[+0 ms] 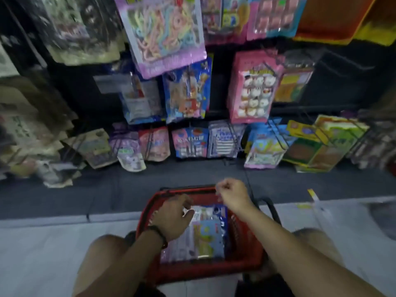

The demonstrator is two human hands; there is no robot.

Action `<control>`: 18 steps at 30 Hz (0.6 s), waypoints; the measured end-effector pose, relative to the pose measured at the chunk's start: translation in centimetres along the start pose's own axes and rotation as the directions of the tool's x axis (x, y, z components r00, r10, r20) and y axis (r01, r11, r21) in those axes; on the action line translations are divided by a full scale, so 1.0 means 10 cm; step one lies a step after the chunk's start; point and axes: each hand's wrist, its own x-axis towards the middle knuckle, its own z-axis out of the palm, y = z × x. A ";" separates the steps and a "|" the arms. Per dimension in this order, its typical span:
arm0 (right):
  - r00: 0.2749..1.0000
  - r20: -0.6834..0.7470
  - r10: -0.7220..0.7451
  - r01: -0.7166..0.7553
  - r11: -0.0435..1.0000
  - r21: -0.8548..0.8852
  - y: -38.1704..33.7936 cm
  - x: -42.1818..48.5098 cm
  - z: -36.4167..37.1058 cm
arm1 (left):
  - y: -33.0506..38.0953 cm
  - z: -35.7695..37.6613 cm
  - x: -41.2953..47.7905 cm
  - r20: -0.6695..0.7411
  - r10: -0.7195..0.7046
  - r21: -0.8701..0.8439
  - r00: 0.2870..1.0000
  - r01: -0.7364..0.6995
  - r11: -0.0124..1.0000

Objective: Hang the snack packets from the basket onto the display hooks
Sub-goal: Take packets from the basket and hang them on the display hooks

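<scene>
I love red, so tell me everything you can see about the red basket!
The basket is red, plastic-looking and rectangular, with slotted-looking walls and black handles down at the rim. It stands upright on the floor, between the person's knees, in front of the display. Flat snack packets lie stacked inside. The left hand reaches in onto the packets. The right hand, fingers curled, is over the far rim; whether it touches is unclear.
</scene>
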 end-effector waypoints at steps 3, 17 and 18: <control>0.947 0.163 0.278 -0.267 0.960 -0.086 0.51 -0.15 0.26 | -0.33 0.30 -0.09 0.081 -0.080 -0.022 0.994 0.082 0.996; 0.764 0.131 0.632 -0.618 0.774 -0.135 1.69 -0.06 0.85 | -0.66 0.71 -0.14 0.287 -0.356 0.164 0.889 0.320 0.933; 0.751 0.149 0.643 -0.630 0.766 -0.129 1.68 -0.06 0.84 | -0.66 0.72 -0.12 0.294 -0.367 0.177 0.883 0.327 0.928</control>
